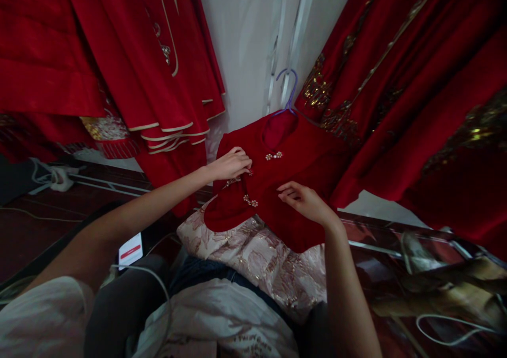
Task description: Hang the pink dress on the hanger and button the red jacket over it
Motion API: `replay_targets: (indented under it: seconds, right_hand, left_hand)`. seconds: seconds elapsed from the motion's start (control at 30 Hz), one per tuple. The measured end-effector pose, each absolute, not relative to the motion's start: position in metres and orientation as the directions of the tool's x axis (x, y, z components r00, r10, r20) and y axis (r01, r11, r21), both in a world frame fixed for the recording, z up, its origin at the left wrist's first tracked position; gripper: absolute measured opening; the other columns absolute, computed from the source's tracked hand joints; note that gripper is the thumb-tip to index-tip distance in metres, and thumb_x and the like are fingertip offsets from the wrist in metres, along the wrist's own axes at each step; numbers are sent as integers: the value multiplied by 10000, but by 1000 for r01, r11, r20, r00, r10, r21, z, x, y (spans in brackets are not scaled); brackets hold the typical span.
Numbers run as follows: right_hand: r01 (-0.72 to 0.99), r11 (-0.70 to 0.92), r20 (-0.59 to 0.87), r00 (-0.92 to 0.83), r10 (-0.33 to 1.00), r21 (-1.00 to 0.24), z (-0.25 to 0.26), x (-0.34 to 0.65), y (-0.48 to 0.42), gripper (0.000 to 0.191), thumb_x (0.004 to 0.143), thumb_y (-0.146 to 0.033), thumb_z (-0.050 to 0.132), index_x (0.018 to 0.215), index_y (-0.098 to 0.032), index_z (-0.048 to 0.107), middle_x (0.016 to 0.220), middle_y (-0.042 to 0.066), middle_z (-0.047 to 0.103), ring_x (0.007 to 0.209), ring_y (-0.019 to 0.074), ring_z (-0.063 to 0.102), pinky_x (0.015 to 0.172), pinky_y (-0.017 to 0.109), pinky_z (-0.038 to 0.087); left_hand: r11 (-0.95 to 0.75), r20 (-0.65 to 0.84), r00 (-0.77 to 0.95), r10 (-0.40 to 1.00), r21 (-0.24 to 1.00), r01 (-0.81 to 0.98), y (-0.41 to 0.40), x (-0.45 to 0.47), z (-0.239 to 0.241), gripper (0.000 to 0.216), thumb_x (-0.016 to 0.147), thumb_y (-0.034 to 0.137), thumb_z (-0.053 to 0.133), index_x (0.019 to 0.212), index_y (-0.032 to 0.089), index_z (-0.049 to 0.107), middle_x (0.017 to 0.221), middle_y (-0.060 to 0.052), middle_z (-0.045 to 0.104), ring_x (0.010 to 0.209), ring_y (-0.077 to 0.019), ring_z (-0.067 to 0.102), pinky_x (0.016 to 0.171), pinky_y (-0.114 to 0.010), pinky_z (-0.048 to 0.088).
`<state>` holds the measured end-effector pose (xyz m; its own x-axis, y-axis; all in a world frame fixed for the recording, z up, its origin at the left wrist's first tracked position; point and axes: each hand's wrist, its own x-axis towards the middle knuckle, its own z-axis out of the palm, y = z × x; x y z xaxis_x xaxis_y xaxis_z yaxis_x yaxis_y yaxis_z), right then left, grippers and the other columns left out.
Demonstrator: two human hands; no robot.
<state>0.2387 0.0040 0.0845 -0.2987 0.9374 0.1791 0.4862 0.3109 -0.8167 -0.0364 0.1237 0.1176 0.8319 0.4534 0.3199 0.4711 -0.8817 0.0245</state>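
A red jacket (304, 157) on a purple hanger (292, 88) lies spread before me. Jewelled flower-shaped clasps (274, 156) run down its front, and another clasp (250, 201) sits lower near the hem. My left hand (233, 163) is closed at the jacket's front edge, its fingertips pinching the cloth beside a small clasp. Over the opposite side of the front, my right hand (303, 200) has its fingers loosely bent and holds nothing. Beneath the jacket, a pale pink-and-gold floral fabric (269, 257) covers my lap.
Red garments with cream piping (158, 83) hang at the left. More red garments with gold sequins (380, 110) hang at the right. A lit phone (130, 251) lies beside my left thigh, near a white cable (160, 281). Shoes (420, 252) stand at lower right.
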Motion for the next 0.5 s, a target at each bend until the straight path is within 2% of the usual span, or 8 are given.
replay_targets:
  seconds: [0.07,0.17,0.27,0.37,0.5]
  right_hand:
    - [488,302,179,-283,942,-819,86,243,3,205,847,-327,597,1008,-203,625,895,51,704,779,152,670,725,311,550]
    - [487,291,176,-270,947,-823,88,247,2,223,848,-345,598,1016,-202,627,912,57,703,791,154,673,735,313,553]
    - [482,286,171,-268,948,-828,91,249,0,232,846,-349,601,1021,-198,626,918,62,703,797,157,674,735,313,553]
    - [489,290,175,-268,947,-823,92,248,-2,222,844,-342,602,1015,-203,629,895,56,703,780,156,671,731,313,553]
    - [486,302,180,-283,942,-820,92,247,-3,209,845,-329,596,1005,-200,630,869,48,701,779,153,669,743,311,552]
  left_hand:
    - [-868,339,819,462,-17,497,122,-32,122,185,917,292,481,891,216,648,869,-57,627,921,-208,527,1005,-383,289]
    - [-846,428,784,450,-78,528,117,-15,131,255,952,309,419,1029,198,635,974,-80,608,953,-215,515,945,-371,322]
    - [-836,504,751,426,-98,540,114,10,139,285,952,333,435,1116,182,614,1068,-102,568,1015,-238,490,911,-374,332]
    - [-808,530,712,461,-81,584,117,31,141,278,930,327,493,1098,146,620,1078,-122,543,1036,-258,473,904,-393,329]
    - [-811,512,717,474,-64,582,125,45,140,222,910,314,538,1024,160,650,1054,-100,557,1034,-248,474,893,-385,322]
